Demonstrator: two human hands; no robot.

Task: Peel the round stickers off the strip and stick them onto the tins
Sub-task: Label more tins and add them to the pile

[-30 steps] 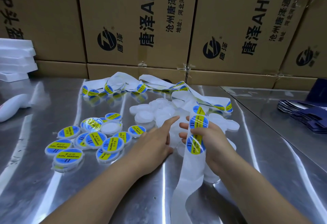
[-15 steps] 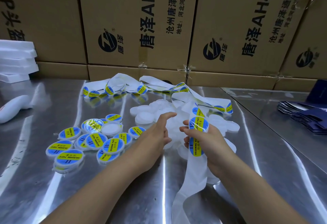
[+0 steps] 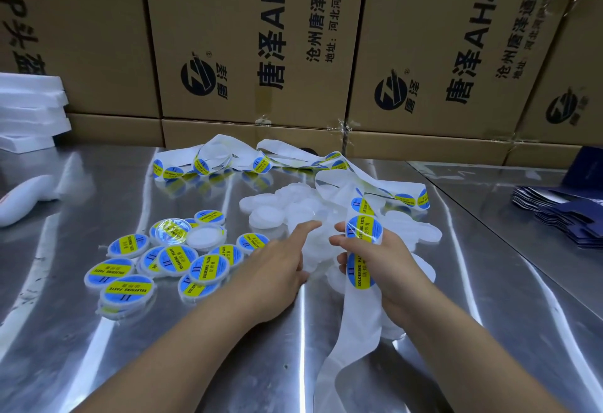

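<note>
- The strip [image 3: 359,324] of white backing runs upright through the right hand [image 3: 388,259]. Its bare tail trails down onto the tabletop [image 3: 195,363] towards the near edge.
- Two round blue-and-yellow stickers [image 3: 364,229] sit on the strip at the hand, one above the other. More of the strip loops back across the far middle of the tabletop.
- The right hand's fingers are curled round the strip, with the thumb tip at the upper sticker's left edge.
- The left hand [image 3: 277,262] lies just beside the right, its index finger stretched straight out over the plain white tins [image 3: 267,217] and its other fingers curled underneath. Whether it grips a tin cannot be told.
- The plain tins are heaped in front of and beneath both hands.
- The labelled tins [image 3: 208,267] lie in a loose overlapping cluster to the left, just beside the left hand.
- There is open steel near the person on both sides of the forearms, and on the far left.
- Cardboard boxes [image 3: 254,37] wall off the far edge. White foam sheets [image 3: 29,109] are stacked at far left, and dark blue flat cartons [image 3: 561,213] at right.
</note>
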